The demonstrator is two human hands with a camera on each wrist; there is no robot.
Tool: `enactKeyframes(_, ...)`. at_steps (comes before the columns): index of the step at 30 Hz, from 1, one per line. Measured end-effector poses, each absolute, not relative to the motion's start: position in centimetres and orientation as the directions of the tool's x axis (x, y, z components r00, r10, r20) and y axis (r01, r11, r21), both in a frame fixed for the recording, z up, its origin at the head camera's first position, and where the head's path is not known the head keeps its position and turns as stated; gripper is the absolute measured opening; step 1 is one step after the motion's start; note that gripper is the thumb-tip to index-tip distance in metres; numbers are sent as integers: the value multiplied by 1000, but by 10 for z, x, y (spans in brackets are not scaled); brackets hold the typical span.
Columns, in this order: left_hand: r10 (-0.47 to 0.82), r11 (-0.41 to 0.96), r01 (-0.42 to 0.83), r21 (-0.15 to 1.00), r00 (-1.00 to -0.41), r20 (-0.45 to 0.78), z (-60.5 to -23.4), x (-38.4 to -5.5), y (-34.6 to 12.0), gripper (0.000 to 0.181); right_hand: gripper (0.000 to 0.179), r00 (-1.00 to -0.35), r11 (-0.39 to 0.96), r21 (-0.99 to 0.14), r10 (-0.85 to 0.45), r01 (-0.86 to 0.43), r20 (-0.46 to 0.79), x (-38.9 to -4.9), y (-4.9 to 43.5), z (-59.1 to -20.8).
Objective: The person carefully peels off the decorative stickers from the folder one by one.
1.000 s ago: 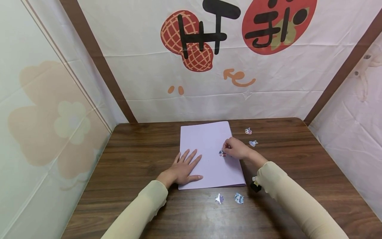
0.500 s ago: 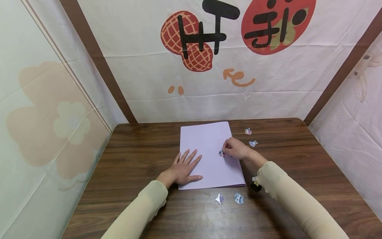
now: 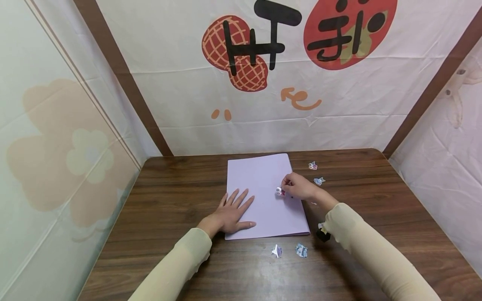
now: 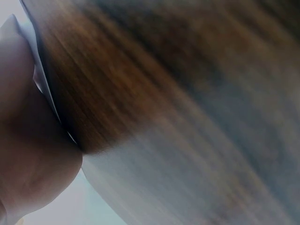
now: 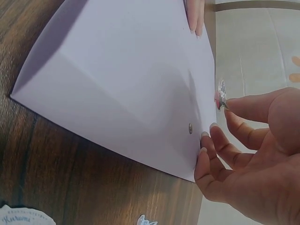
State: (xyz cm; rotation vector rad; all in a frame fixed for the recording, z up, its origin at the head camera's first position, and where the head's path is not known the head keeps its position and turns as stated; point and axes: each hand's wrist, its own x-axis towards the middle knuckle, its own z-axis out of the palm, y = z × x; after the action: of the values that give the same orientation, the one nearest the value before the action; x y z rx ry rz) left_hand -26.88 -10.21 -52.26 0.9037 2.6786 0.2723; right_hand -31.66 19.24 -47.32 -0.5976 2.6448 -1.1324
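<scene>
My left hand [image 3: 230, 215] lies flat, fingers spread, on the left part of a lavender folder [image 3: 260, 175]. The left wrist view shows only part of that hand beside the folder's edge. Over the folder's right half, my right hand [image 3: 299, 187] pinches a small shiny cartoon sticker [image 3: 280, 191] between thumb and index finger. In the right wrist view the sticker [image 5: 221, 93] stands up from the fingertips, and the other fingers curl near the folder's surface. A small metal stud [image 5: 191, 128] shows on the folder there.
Two loose stickers lie right of the folder, a star-like one [image 3: 313, 165] and a bluish one [image 3: 319, 181]. A shiny sticker [image 3: 276, 251] and a blue one [image 3: 301, 250] lie before it on the wooden table [image 3: 169, 188]. A dark object [image 3: 323, 235] is under the right sleeve.
The pinched sticker has tilted slightly and now catches the light, looking whiter. Both hands stay in nearly the same place.
</scene>
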Motion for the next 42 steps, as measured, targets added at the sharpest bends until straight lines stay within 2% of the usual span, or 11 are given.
enactKeyframes(10,601,795,547,264,-768,-219,-537,-273,-104,89,9,-876,600,-723,-483,-342,14,-315,192,-476)
enactKeyframes(18,609,788,556,264,-767,-202,-544,-275,-105,92,6,-844,570,-689,-524,-447,114,-301,183,-474)
enactKeyframes(26,604,794,557,244,-769,-210,-547,-276,-105,92,22,-825,617,-628,-561,-474,70,-287,168,-466)
enactKeyframes(35,604,793,549,265,-767,-218,-541,-274,-104,90,23,-807,619,-628,-591,-471,23,-273,152,-459)
enactKeyframes(42,592,804,544,240,-772,-231,-538,-277,-104,89,22,-784,613,-617,-620,-493,10,-264,142,-454)
